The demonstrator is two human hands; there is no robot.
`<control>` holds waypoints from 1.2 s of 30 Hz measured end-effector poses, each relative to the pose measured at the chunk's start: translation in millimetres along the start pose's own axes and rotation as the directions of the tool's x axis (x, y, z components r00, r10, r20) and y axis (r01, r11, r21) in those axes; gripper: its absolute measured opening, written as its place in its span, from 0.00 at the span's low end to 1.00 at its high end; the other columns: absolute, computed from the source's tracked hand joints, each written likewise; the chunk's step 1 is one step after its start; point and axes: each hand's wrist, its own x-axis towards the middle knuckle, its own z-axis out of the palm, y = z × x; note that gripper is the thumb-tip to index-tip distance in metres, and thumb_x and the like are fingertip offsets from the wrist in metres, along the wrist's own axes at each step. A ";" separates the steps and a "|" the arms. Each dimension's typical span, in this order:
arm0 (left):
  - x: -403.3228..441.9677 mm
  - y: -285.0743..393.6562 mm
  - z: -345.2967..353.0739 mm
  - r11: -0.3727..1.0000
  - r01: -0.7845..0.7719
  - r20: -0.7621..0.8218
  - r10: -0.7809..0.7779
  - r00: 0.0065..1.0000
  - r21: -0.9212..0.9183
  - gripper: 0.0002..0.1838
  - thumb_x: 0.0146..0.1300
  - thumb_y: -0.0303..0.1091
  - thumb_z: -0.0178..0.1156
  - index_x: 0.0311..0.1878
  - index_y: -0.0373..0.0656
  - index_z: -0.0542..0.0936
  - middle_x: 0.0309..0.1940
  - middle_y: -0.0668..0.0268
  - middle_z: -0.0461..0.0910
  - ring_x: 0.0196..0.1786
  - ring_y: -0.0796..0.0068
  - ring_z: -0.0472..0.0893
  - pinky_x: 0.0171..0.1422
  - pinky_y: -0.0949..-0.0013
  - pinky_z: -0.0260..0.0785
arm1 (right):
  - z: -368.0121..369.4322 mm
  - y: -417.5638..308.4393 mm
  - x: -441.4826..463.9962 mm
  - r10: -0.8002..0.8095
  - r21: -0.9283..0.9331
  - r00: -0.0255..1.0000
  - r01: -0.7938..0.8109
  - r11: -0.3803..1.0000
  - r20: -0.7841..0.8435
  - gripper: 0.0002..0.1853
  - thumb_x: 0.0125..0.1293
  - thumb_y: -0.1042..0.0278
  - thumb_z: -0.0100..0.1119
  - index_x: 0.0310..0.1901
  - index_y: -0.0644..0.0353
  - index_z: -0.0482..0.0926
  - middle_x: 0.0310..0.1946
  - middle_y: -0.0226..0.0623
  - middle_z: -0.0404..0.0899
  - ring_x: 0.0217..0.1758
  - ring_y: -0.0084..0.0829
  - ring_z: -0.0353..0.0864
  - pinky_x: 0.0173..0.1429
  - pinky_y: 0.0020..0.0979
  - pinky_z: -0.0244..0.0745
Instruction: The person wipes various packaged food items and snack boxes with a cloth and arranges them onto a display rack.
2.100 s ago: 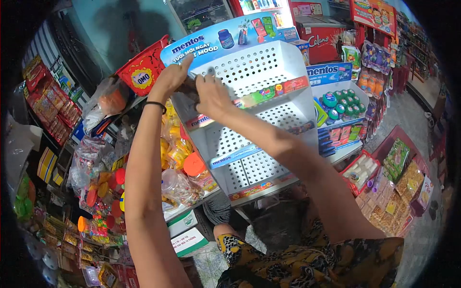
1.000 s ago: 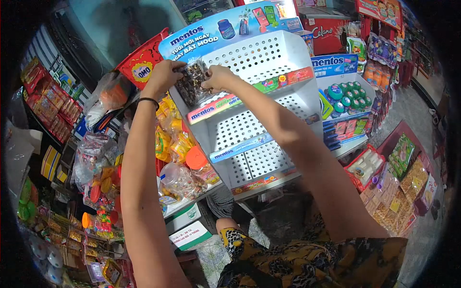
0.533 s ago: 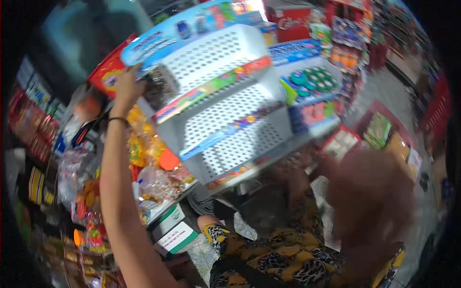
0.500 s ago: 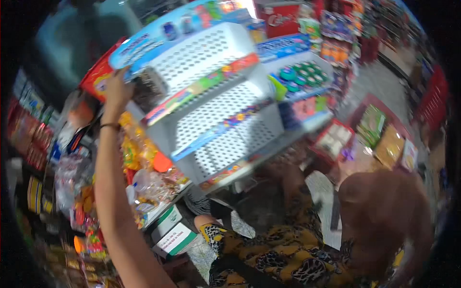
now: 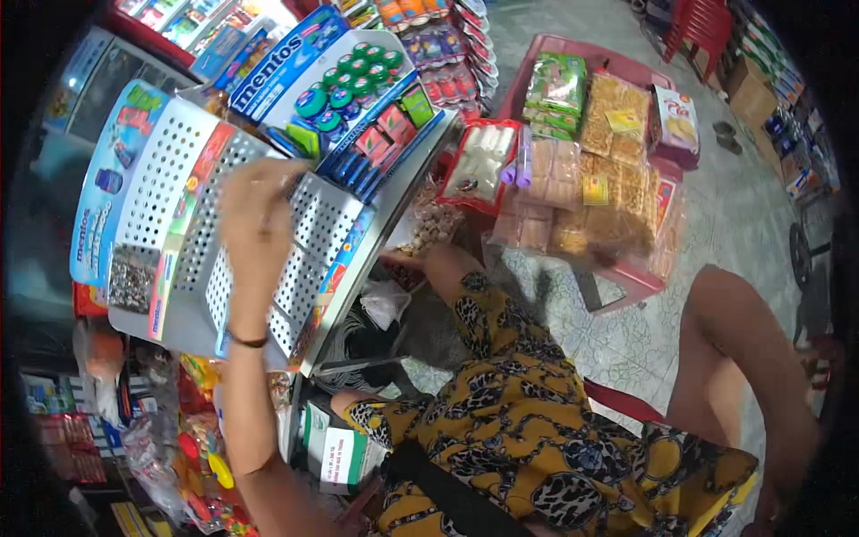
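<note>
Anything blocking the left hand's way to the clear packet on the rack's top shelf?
In this view, the printed front strip runs between the left hand and the clear packet, apparently as a low lip. Nothing else visible stands between them.

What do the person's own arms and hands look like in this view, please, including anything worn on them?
The left hand is ungloved and blurred, with a thin dark band around its wrist. The left forearm shows no sleeve. The right arm is bare where visible, without any band showing; the right hand is out of view.
</note>
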 end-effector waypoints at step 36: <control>6.3 103.0 251.9 0.626 0.553 0.366 -0.415 0.833 -0.550 0.26 0.53 0.29 0.50 0.57 0.34 0.63 0.44 0.41 0.73 0.47 0.44 0.74 0.50 0.53 0.65 | -84.1 16.3 -223.0 0.731 -0.803 0.376 -0.443 -0.398 -0.570 0.21 0.59 0.72 0.51 0.56 0.65 0.66 0.53 0.48 0.71 0.56 0.43 0.71 0.58 0.37 0.69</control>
